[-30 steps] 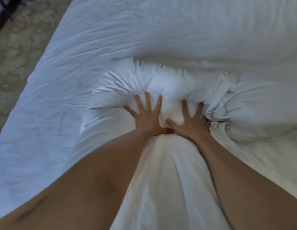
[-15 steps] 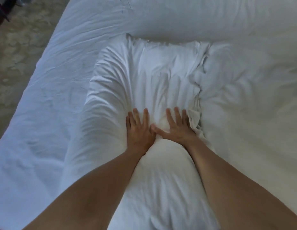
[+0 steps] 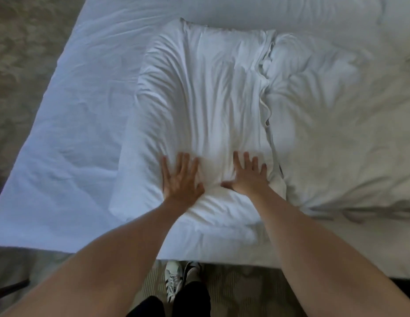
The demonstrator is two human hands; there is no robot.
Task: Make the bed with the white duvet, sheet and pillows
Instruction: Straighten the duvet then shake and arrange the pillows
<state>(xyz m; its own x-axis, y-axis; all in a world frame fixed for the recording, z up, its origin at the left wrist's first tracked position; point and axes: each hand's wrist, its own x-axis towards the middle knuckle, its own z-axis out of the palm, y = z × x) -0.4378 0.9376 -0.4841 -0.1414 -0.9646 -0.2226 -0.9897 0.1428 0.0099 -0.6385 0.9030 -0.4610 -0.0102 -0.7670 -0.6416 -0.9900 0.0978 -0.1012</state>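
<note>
Both hands flat, fingers spread and straight, palms down on the near end of the left pillow (image 3: 199, 106). Left hand (image 3: 180, 179) and right hand (image 3: 249, 177) lie apart, thumbs pointing inward; neither grips cloth. This pillow lies on the sheet (image 3: 69, 145) at the bed's near edge, touching a second pillow (image 3: 336, 122) to its right. Duvet (image 3: 245, 10) bunched along the far side, not yet drawn up.

Judgement: smoothing and settling the pillow. To do it well, sweep palms outward from centre toward the corners with light, even pressure so the long creases run out. The loose case edge at the seam between pillows wants tucking. Square the two pillows together.
</note>
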